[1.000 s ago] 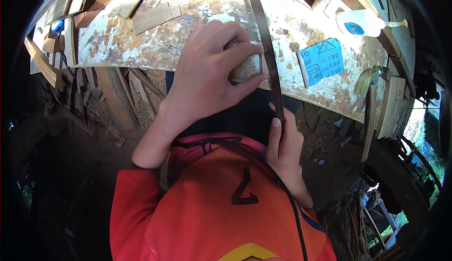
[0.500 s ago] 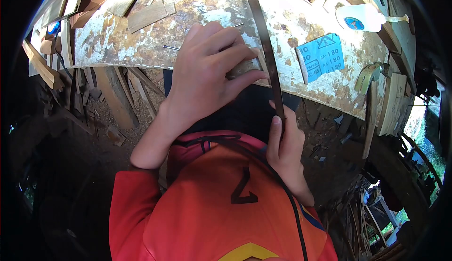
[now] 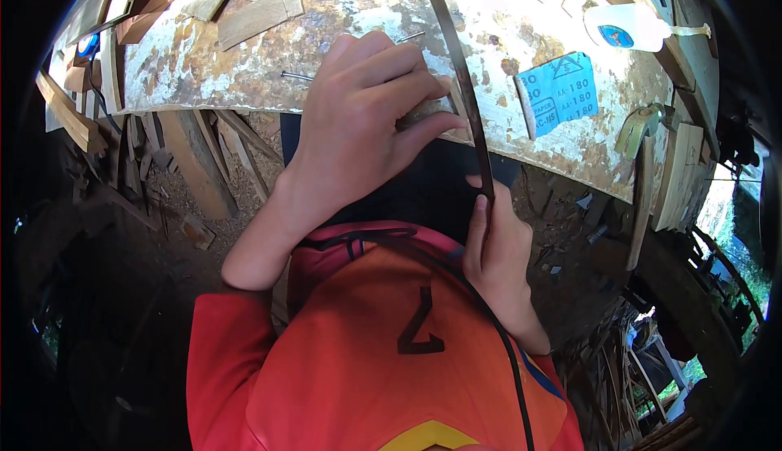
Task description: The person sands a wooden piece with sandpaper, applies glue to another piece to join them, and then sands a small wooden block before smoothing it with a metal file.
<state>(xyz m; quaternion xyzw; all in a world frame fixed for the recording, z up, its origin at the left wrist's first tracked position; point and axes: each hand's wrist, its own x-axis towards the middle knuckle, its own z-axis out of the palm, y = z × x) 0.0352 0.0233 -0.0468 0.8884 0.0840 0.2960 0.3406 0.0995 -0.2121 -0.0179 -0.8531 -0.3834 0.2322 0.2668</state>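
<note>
My left hand is at the front edge of the workbench, its fingers curled down and its thumb stretched toward a long, narrow dark strip. What lies under those fingers is mostly hidden. My right hand is closed round the near end of the strip, with the thumb along it. The strip runs from there up across the bench and out of the top of the view. A nail shows left of my left hand, and another thin metal pin sticks out beyond its knuckles.
On the paint-worn workbench lie a blue sandpaper piece, a white bottle and a flat wood offcut. A hammer sits at the right edge. Wood scraps stand below the bench.
The hands and strip keep nearly the same pose. The right hand with the near end of the strip has shifted very slightly, and the view has moved a little.
</note>
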